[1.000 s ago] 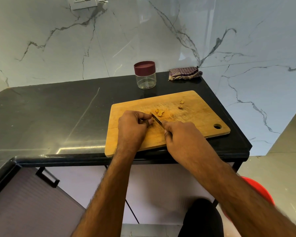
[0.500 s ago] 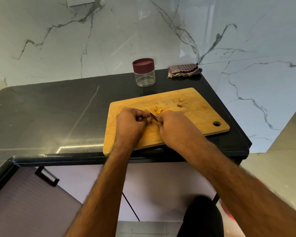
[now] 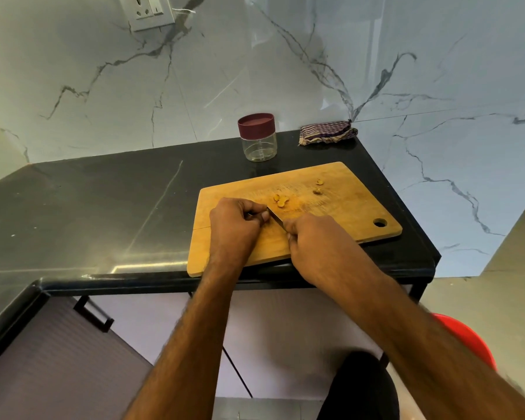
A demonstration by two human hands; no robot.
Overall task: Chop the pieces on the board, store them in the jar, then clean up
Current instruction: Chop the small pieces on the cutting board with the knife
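Observation:
A wooden cutting board (image 3: 352, 204) lies on the black counter (image 3: 103, 213). Small yellow-brown cut pieces (image 3: 281, 200) sit near its middle, and two more pieces (image 3: 318, 187) lie farther right. My right hand (image 3: 312, 241) grips a knife (image 3: 275, 219), whose blade slants toward my left hand (image 3: 235, 225). The left hand's fingers are curled over something at the blade, and what they hold is hidden. A clear jar (image 3: 257, 137) with a maroon lid on it stands behind the board.
A folded checked cloth (image 3: 326, 132) lies at the counter's back right corner by the marble wall. The board overhangs the counter's front edge slightly. A red round object (image 3: 467, 338) sits on the floor at the right. A wall socket (image 3: 150, 10) is above.
The knife blade and my right hand shifted slightly back and forth beside my left hand's fingertips. The camera view moved a little; the jar, cloth and board stayed put.

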